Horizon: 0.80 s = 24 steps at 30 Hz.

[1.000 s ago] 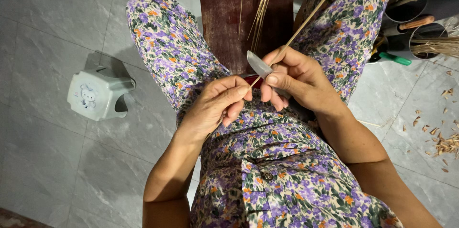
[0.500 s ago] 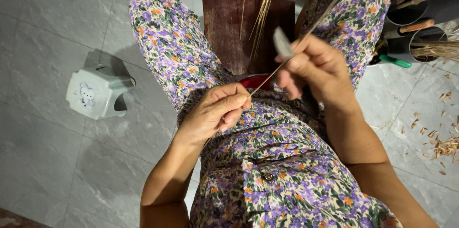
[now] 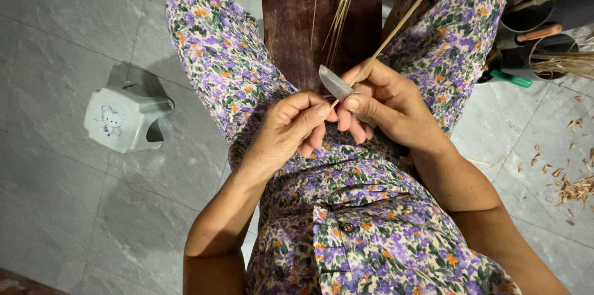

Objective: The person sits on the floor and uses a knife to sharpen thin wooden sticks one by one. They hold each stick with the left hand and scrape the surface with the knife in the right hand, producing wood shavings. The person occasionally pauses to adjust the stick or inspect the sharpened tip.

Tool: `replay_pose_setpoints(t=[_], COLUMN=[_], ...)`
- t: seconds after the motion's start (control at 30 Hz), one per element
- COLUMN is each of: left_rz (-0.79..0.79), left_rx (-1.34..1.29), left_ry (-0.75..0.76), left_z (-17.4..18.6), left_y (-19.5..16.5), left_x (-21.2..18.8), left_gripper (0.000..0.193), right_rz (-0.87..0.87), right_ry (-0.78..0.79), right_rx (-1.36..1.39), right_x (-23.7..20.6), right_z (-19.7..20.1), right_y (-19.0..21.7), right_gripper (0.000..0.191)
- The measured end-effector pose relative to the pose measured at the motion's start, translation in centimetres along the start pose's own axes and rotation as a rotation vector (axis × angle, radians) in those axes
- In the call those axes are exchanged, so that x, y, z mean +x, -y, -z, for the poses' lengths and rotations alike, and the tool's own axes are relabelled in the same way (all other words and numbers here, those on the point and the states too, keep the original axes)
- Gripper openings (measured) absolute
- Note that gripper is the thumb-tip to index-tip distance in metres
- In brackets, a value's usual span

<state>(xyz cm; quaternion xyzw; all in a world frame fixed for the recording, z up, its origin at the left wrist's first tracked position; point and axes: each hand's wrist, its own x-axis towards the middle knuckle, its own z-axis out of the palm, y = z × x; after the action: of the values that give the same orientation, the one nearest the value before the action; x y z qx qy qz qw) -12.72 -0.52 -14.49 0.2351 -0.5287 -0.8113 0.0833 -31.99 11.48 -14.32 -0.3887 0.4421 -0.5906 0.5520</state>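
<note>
I sit with my knees apart in a floral dress. My right hand (image 3: pixel 387 106) grips a short knife (image 3: pixel 335 82), its pale blade sticking out to the left past my thumb. My left hand (image 3: pixel 291 131) pinches the near end of a thin bamboo strip (image 3: pixel 402 23). The strip runs up and to the right, over my right knee, and passes under the blade. The two hands touch at the fingertips, just above my lap.
A dark wooden board (image 3: pixel 291 17) lies between my knees with several thin bamboo slivers (image 3: pixel 343 4) on it. A small white plastic stool (image 3: pixel 124 115) stands on the tiled floor at left. Pots with sticks and tools (image 3: pixel 532 23) stand at upper right; wood shavings (image 3: pixel 572 187) litter the floor at right.
My right hand slid the knife up along the strip, away from my left hand, half a second ago. It has now come back down to meet my left hand.
</note>
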Motion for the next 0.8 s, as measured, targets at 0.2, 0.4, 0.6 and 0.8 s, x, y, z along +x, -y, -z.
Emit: replay_pose_setpoints(t=[0.2, 0.4, 0.6, 0.8], left_rz=[0.022, 0.068, 0.108, 0.130], left_rx=[-0.161, -0.286, -0.337, -0.349], left_ry=[0.081, 0.155, 0.170, 0.191], left_z=[0.8, 1.1, 1.1, 1.3], left_y=[0.7, 0.8, 0.6, 0.3], left_x=[0.1, 0.0, -0.1, -0.8], left_gripper=[0.024, 0.024, 0.025, 0.023], right_rz=[-0.021, -0.033, -0.012, 0.071], right_ry=[0.044, 0.025, 0.012, -0.098], right_rx=[0.006, 0.055, 0.040, 0.074], right_x=[-0.1, -0.3, -0.3, -0.5], right_z=[-0.5, -0.4, -0.2, 1.1], right_y=[0.0, 0.3, -0.2, 0.2], right_gripper=[0.024, 0.023, 0.021, 0.017])
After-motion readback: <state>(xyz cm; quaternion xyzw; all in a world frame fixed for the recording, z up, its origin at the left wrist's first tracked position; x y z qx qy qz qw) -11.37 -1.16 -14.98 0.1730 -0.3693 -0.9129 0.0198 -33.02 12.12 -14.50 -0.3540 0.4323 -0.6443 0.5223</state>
